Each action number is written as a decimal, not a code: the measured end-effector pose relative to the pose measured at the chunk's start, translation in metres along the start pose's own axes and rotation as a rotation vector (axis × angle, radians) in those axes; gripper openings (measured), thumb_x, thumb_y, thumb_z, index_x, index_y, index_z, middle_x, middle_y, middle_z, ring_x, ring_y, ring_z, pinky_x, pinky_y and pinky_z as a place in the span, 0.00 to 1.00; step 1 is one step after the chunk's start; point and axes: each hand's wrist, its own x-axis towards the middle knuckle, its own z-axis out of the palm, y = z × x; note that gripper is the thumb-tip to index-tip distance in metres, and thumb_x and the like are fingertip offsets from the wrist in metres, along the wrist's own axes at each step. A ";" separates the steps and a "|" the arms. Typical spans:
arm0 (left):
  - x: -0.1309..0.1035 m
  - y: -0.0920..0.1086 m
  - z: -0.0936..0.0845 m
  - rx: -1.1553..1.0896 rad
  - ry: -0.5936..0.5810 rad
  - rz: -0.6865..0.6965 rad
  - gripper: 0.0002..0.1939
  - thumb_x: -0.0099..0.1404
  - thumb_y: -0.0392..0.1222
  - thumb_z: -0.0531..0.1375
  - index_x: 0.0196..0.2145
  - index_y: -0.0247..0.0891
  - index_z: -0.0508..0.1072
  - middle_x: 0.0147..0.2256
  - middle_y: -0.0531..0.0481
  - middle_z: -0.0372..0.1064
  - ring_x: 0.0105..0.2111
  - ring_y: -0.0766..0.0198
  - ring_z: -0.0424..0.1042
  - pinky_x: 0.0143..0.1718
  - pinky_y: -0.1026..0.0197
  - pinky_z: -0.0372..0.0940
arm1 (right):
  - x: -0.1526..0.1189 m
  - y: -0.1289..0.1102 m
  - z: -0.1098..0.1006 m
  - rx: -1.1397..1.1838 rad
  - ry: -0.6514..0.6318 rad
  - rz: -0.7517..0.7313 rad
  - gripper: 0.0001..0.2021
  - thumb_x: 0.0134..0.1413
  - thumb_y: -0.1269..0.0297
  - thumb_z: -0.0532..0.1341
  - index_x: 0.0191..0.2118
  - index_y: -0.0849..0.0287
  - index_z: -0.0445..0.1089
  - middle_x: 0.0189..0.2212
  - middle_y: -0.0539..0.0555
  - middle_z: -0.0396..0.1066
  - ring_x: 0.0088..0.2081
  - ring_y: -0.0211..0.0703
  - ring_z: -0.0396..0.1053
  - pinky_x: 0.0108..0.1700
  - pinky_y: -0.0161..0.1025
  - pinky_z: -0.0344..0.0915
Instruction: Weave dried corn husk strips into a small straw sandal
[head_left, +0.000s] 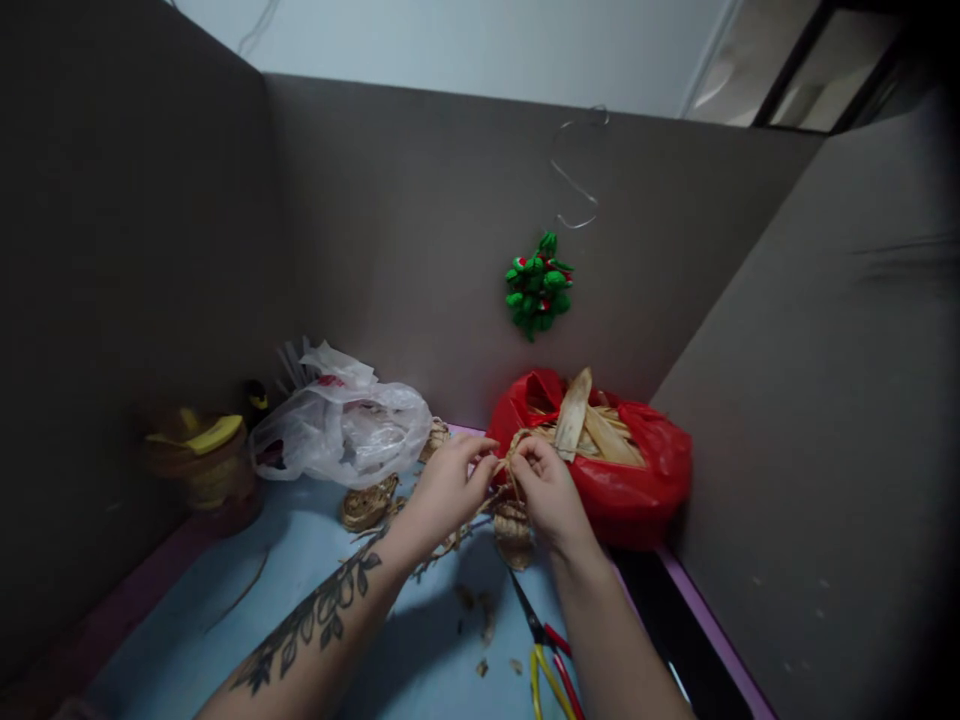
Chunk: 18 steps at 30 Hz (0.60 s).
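My left hand (450, 490) and my right hand (551, 492) meet over the middle of the table, each with thumb and fingers pinched on a thin braided strand of dried plant fibre (517, 442). The strand forms a small loop between the fingertips. Just below hangs or stands a small woven piece (514, 538); whether it joins the strand I cannot tell. To the left lies a coiled woven piece (367, 503) among loose fibre strands. Nearer my right forearm are a dark-bladed tool with yellow handles (551, 680) and a red-handled tool (566, 680), partly overlapping.
Behind my right hand sits a red plastic bag (637, 500) full of dried leaf strips (592, 425). A clear plastic bag (345, 435) and a container with a yellow item (214, 437) stand left. A green ornament (538, 290) hangs on the grey partition (412, 240).
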 end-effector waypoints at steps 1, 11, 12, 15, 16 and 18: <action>0.001 -0.003 0.000 -0.052 -0.025 -0.011 0.14 0.60 0.39 0.55 0.43 0.37 0.74 0.41 0.44 0.73 0.40 0.60 0.70 0.42 0.60 0.63 | -0.001 -0.001 0.001 0.007 -0.023 0.001 0.09 0.48 0.61 0.58 0.27 0.55 0.56 0.20 0.44 0.55 0.20 0.35 0.55 0.23 0.32 0.53; 0.013 -0.040 -0.004 -0.169 -0.266 -0.069 0.06 0.55 0.37 0.57 0.26 0.34 0.73 0.22 0.52 0.68 0.24 0.68 0.64 0.25 0.67 0.57 | -0.003 0.001 0.007 -0.366 -0.054 -0.118 0.03 0.49 0.69 0.54 0.27 0.57 0.61 0.23 0.45 0.61 0.26 0.36 0.59 0.29 0.33 0.56; 0.014 -0.044 -0.003 -0.217 -0.294 -0.092 0.05 0.55 0.38 0.58 0.25 0.34 0.72 0.22 0.52 0.67 0.23 0.68 0.64 0.25 0.67 0.57 | -0.002 -0.001 0.007 -0.413 -0.063 -0.130 0.03 0.48 0.70 0.54 0.26 0.57 0.61 0.23 0.45 0.61 0.26 0.36 0.59 0.30 0.33 0.56; 0.016 -0.050 0.001 -0.468 -0.430 -0.191 0.07 0.57 0.42 0.58 0.27 0.35 0.66 0.22 0.54 0.64 0.23 0.69 0.63 0.25 0.67 0.59 | -0.002 -0.006 0.004 -0.496 -0.090 -0.138 0.05 0.49 0.71 0.53 0.26 0.57 0.62 0.22 0.45 0.61 0.26 0.36 0.59 0.29 0.32 0.55; 0.016 -0.051 0.002 -0.546 -0.476 -0.223 0.09 0.58 0.44 0.57 0.28 0.36 0.65 0.23 0.55 0.63 0.22 0.70 0.63 0.25 0.66 0.60 | -0.003 -0.008 0.004 -0.503 -0.092 -0.138 0.05 0.49 0.72 0.53 0.26 0.57 0.62 0.22 0.45 0.61 0.25 0.35 0.58 0.29 0.32 0.55; 0.017 -0.050 0.005 -0.628 -0.530 -0.266 0.12 0.61 0.49 0.55 0.30 0.37 0.62 0.22 0.56 0.62 0.21 0.71 0.62 0.24 0.67 0.59 | -0.003 -0.012 0.003 -0.493 -0.088 -0.143 0.05 0.49 0.72 0.53 0.26 0.57 0.63 0.21 0.44 0.61 0.25 0.35 0.58 0.28 0.31 0.54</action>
